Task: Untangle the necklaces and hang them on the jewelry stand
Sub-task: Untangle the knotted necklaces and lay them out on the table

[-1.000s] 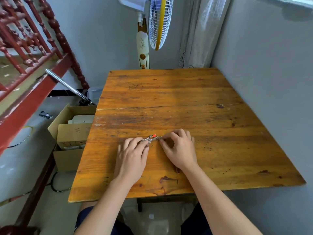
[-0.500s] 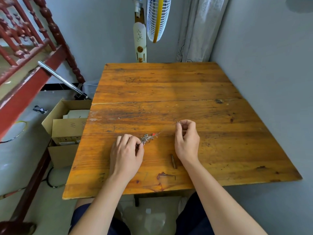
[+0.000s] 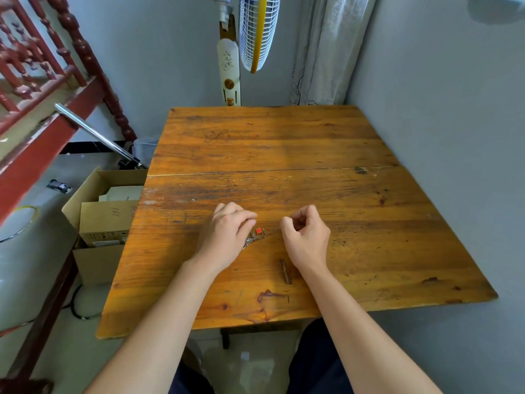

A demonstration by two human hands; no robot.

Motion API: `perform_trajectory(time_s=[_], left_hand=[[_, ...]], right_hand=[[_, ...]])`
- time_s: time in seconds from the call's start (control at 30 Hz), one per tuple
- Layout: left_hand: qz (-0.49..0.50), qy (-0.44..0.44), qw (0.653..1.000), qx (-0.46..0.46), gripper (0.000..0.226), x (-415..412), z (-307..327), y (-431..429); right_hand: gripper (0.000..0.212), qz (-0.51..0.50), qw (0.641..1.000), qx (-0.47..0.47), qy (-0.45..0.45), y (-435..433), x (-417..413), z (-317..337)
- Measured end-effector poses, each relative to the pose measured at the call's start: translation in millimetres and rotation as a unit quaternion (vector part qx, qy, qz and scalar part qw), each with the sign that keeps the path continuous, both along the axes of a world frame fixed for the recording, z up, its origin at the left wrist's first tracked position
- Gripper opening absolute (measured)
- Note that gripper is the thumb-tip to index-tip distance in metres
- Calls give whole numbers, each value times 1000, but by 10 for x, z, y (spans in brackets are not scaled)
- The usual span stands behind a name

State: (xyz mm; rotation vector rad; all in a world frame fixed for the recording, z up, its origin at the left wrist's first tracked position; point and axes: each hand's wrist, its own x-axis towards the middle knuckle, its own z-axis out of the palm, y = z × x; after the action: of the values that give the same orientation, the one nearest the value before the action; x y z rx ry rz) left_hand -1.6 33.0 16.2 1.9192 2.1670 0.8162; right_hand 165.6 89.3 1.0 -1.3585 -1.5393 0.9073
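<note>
Left hand is curled knuckles-up, its thumb and fingers closed over the tangled silvery metal necklaces. The clump sticks out from under the thumb side, lying on the table. A small red pendant sits on top of the clump, just beside the left thumb.

Right hand is curled too, thumb against forefinger, pinching a very fine chain strand that runs from the clump across to it. The strand is faint and the exact contact point is hard to see. The hands are near each other but apart, with the clump between them, closer to the left hand. Both forearms are bare and come in from the bottom edge.

All this is on the near half of a worn orange-brown wooden plank table. A short dark brown stick-like mark is just beside the right wrist; cannot tell if it is an object or a gouge.

An open tan cardboard box stands on the floor left of the table. A white standing fan with a yellow rim is behind the far edge, a pale grey curtain in the corner, a red carved wooden railing upper left, and a shiny chrome tube below it.
</note>
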Motion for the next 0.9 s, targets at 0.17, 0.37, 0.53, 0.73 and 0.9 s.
perform_trajectory(time_s=[0.17, 0.37, 0.53, 0.73, 0.9], left_hand=[[-67, 37, 994, -78, 27, -6, 5, 72], [-24, -5, 997, -73, 10, -35, -11, 81], [58, -110, 992, -16, 3, -42, 64, 55], [86, -207, 970, 96, 7, -184, 300, -9], [88, -309, 939, 125, 10, -230, 552, 21]], right_hand=[[7, -8, 1000, 2, 15, 10, 1, 3], [10, -4, 999, 34, -11, 44, -21, -84], [16, 9, 995, 83, -60, 71, -16, -134], [16, 23, 993, 86, -81, 58, -23, -150], [16, 31, 989, 98, -102, 69, -10, -175]])
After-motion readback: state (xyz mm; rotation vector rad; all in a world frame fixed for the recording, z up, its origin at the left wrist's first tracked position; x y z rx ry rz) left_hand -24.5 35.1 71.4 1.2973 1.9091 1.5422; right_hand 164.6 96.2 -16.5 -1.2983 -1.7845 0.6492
